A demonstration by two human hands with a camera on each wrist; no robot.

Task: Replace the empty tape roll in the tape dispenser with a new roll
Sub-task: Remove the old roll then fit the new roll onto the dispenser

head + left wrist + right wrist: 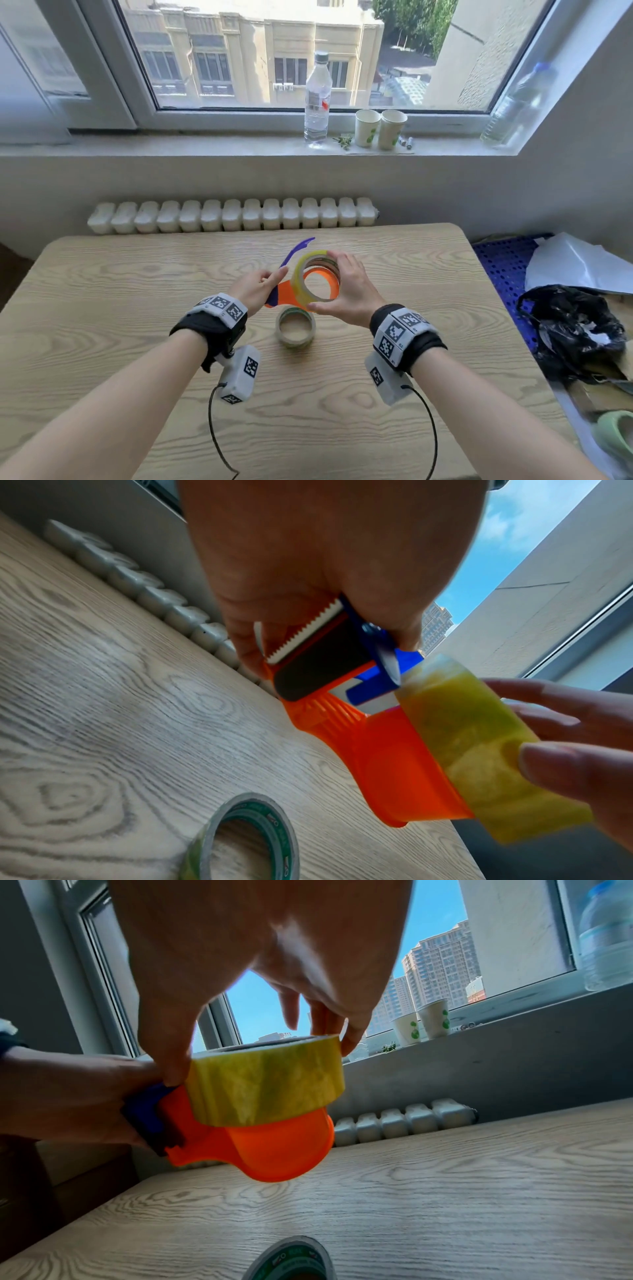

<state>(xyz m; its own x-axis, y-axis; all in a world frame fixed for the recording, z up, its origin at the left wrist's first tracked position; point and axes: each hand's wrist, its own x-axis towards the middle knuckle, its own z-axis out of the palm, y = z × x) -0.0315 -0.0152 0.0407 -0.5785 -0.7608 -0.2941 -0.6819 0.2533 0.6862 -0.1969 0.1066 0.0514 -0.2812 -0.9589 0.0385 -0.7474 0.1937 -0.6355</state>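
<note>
Above surface centre: left hand [257, 287] grips orange tape dispenser [291, 294] by its blade end; right hand [349, 288] pinches new yellow tape roll [317, 275], half-seated on hub. Empty roll [296, 327] lies just below. Next: press roll fully home.

I see my left hand [258, 287] gripping the orange plastic tape dispenser [286, 294] with its blue handle [296, 251] pointing toward 11 o'clock, raised over the pale wood-grain tabletop [137, 308]. My right hand [349, 291] pinches the yellowish full tape roll [303, 270] at the dispenser's round hub. At 6 o'clock from them lies the nearly spent, green-printed cardboard tape core [295, 326], flat on the tabletop.
</note>
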